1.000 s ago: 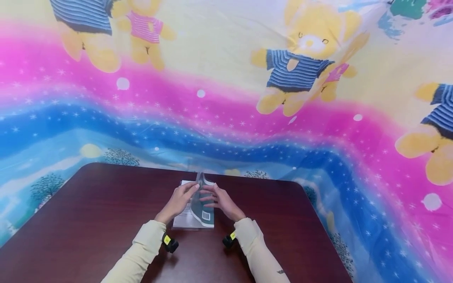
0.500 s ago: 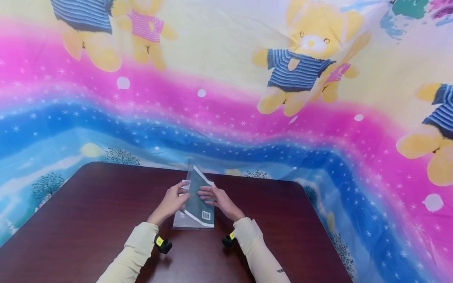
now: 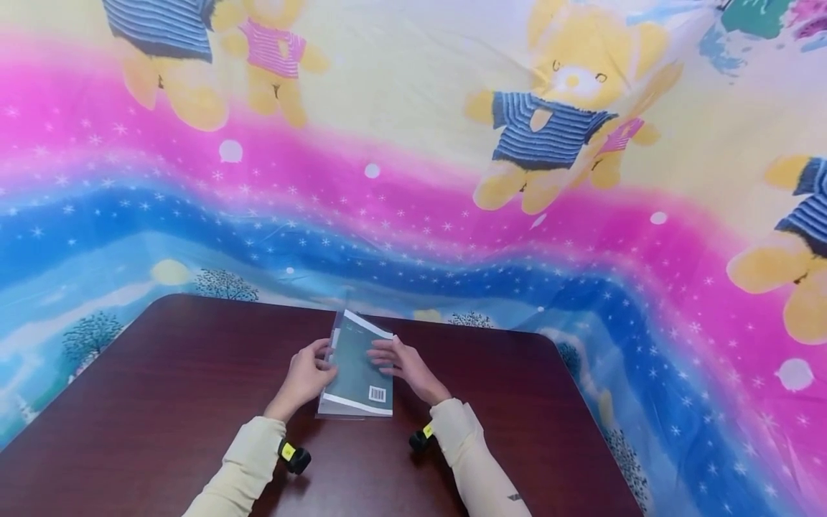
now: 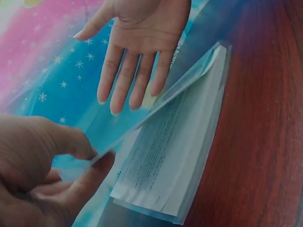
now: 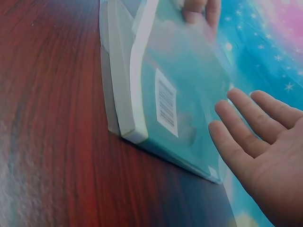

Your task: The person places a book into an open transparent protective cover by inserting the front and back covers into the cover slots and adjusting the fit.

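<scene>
A book (image 3: pixel 357 359) with a green back cover, white bands and a barcode lies on the table in a clear plastic jacket. Its back cover is lifted on the left side, and printed pages (image 4: pixel 154 151) show beneath in the left wrist view. My left hand (image 3: pixel 304 377) pinches the raised edge of the jacketed cover between thumb and fingers. Over the book's right side hovers my right hand (image 3: pixel 410 366), fingers straight and spread. In the right wrist view that hand (image 5: pixel 265 146) faces the green cover; whether its fingertips touch it I cannot tell.
The dark red-brown wooden table (image 3: pixel 194 380) extends around the book on all sides. Behind it hangs a colourful cloth (image 3: pixel 413 215) printed with bears and snowflakes, close to the table's far edge. Each wrist wears a black camera with a yellow label.
My left hand has moved left and down with the cover edge, so the cover has swung from nearly upright to a lower tilt, showing more green. My right hand has stayed almost still.
</scene>
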Demonstrator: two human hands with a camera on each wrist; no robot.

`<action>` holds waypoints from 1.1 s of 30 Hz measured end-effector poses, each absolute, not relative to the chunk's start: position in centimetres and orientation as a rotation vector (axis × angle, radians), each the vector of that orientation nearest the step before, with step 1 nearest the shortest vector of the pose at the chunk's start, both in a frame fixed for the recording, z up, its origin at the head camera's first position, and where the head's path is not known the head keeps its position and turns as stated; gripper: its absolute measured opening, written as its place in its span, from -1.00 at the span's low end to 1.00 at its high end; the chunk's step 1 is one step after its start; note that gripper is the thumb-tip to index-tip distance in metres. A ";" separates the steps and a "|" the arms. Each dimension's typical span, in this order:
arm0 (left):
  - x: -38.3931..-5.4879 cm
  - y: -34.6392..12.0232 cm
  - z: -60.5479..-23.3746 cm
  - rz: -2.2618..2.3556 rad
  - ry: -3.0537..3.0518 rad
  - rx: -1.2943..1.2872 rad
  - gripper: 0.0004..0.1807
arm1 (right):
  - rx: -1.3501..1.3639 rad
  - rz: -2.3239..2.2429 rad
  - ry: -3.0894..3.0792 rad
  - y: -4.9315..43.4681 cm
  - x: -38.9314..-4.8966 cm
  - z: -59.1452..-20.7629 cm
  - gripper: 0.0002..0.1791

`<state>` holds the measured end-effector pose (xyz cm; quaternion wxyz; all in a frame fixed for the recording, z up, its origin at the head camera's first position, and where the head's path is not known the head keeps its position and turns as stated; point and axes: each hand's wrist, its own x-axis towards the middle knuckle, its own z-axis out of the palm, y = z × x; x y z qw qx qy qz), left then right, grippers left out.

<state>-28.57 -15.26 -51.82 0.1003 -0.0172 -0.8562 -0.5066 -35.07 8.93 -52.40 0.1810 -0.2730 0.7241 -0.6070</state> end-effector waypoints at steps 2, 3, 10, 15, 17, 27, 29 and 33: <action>-28.4 -15.3 -51.8 -1.466 -2.547 -0.009 -0.31 | -0.767 -1.723 2.060 9.1 -35.1 -52.4 -0.14; -28.4 -15.3 -51.9 -1.451 -2.554 0.003 -0.31 | -0.759 -1.730 2.070 9.2 -35.2 -52.4 -0.14; -28.0 -15.3 -52.6 -1.280 -2.606 -0.012 -0.43 | -0.619 -1.832 2.063 9.1 -35.3 -52.4 -0.26; -28.1 -15.5 -53.7 -1.251 -2.642 -0.038 -0.49 | -0.489 -1.920 2.046 8.8 -35.4 -52.1 -0.30; -28.2 -15.6 -53.9 -1.239 -2.643 -0.057 -0.51 | -0.441 -1.943 2.069 8.7 -35.5 -52.0 -0.32; -28.5 -15.6 -54.1 -0.988 -2.675 -0.298 -0.84 | -0.226 -1.971 2.176 8.3 -36.0 -52.0 -0.38; -28.4 -15.5 -54.1 -0.980 -2.690 -0.326 -0.81 | -0.178 -1.964 2.183 8.3 -36.1 -52.2 -0.36; -28.4 -15.4 -54.2 -1.022 -2.708 -0.335 -0.76 | -0.088 -1.924 2.177 8.6 -36.7 -52.4 -0.34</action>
